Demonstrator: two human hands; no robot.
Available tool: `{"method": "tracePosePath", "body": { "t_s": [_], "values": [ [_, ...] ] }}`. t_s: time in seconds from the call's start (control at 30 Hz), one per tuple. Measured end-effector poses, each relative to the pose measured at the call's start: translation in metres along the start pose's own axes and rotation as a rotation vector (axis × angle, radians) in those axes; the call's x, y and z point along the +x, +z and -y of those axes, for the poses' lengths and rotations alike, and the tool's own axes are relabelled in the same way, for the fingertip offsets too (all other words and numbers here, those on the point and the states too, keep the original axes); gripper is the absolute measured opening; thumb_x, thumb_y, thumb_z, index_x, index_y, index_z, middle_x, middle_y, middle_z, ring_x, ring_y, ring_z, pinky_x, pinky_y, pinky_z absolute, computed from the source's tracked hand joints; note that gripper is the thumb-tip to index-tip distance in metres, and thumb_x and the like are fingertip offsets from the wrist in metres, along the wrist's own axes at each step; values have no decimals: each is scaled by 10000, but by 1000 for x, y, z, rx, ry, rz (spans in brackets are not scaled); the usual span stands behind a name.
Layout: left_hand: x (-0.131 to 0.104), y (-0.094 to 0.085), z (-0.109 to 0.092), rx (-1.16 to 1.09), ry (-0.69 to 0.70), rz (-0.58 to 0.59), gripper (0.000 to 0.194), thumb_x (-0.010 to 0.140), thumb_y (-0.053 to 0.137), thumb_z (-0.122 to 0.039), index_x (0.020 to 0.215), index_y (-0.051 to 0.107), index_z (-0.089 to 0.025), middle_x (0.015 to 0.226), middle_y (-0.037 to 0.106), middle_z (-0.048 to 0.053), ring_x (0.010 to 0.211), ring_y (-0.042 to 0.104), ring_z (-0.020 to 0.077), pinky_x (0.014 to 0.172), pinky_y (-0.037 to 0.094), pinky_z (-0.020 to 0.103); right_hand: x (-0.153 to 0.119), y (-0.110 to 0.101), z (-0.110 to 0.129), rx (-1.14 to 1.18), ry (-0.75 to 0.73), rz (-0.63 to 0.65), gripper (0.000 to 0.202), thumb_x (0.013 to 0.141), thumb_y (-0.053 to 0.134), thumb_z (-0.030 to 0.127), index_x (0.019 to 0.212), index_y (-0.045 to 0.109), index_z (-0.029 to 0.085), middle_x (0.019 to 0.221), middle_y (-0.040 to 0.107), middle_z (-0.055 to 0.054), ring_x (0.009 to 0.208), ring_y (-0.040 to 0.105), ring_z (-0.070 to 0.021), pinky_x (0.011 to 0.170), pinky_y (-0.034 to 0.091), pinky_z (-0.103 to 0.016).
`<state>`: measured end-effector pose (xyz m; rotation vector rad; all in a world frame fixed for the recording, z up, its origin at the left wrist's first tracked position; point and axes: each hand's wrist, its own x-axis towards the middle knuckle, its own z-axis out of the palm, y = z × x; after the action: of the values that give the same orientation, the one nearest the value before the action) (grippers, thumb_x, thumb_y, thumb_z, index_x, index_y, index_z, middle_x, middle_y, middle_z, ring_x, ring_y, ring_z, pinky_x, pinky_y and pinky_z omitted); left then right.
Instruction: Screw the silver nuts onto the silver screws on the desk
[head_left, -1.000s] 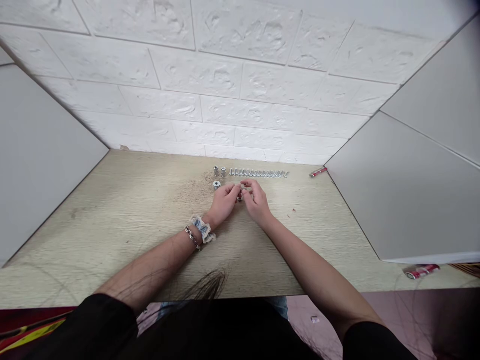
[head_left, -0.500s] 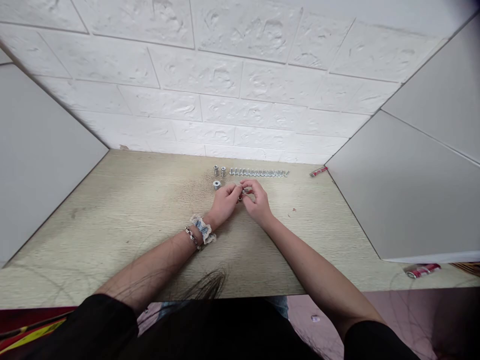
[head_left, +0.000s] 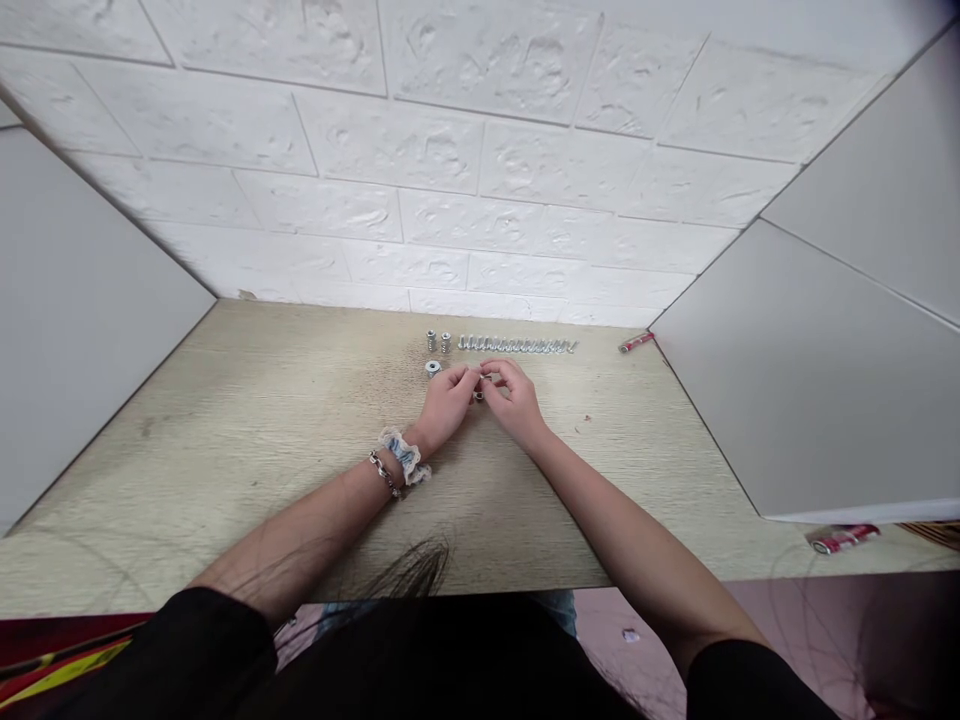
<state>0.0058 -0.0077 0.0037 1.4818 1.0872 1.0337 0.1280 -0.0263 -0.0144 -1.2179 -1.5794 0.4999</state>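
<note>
My left hand (head_left: pixel 448 405) and my right hand (head_left: pixel 512 404) meet over the middle of the table, fingertips pinched together. Between them is a small silvery metal fastener (head_left: pixel 486 377), mostly covered by the fingers, so its exact kind is hard to make out. Another shiny round metal part (head_left: pixel 478 396) shows just below the fingertips; whether it is held or stands on the table I cannot tell. Close to my left hand's knuckles stands a short metal piece with a round, holed top (head_left: pixel 433 368). Two upright metal fasteners (head_left: pixel 431 341) stand behind it, side by side.
A long row of silvery bolts (head_left: pixel 517 346) runs along the back of the wooden table (head_left: pixel 247 430), before the white brick-pattern wall (head_left: pixel 435 215). One red battery (head_left: pixel 637 343) lies at the back right, another red battery (head_left: pixel 845 539) near the front right. Grey panels flank both sides.
The fingers of my right hand have shifted slightly around the small metal fastener, and less of it shows now. My left hand keeps nearly the same place.
</note>
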Motion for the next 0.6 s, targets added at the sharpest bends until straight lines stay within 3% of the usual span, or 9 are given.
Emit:
{"method": "tracePosePath", "body": {
  "t_s": [0.1,0.2,0.43,0.6],
  "values": [
    [0,0,-1,-10,-8,1,299,760,467,-357,534,469,-162,499,451,-38,501,402,85,518,317,229,-3,1,2,16,-44,-9,254,658,488,116,888,529,217,1095,549,-70,1040,517,-204,735,476,-325],
    [-1,0,-2,-13,-3,7,305,767,457,-363,541,482,-160,503,459,-37,501,403,86,523,323,231,-4,2,2,35,-53,-5,344,654,470,102,975,494,223,1142,531,-77,1066,506,-209,758,470,-337],
    [-2,0,-6,-21,-15,-11,303,762,463,-335,513,431,-167,478,420,-45,493,382,83,513,306,231,-2,3,-4,-11,-39,27,167,799,451,220,937,545,223,1073,546,-77,1055,504,-216,866,452,-405],
    [-2,0,-5,-6,-16,-4,290,756,470,-331,521,462,-161,486,438,-41,498,400,85,526,319,233,0,0,-1,-25,-44,-19,186,855,422,308,890,578,212,1053,542,-82,1041,512,-203,936,419,-409]
  ]
}}
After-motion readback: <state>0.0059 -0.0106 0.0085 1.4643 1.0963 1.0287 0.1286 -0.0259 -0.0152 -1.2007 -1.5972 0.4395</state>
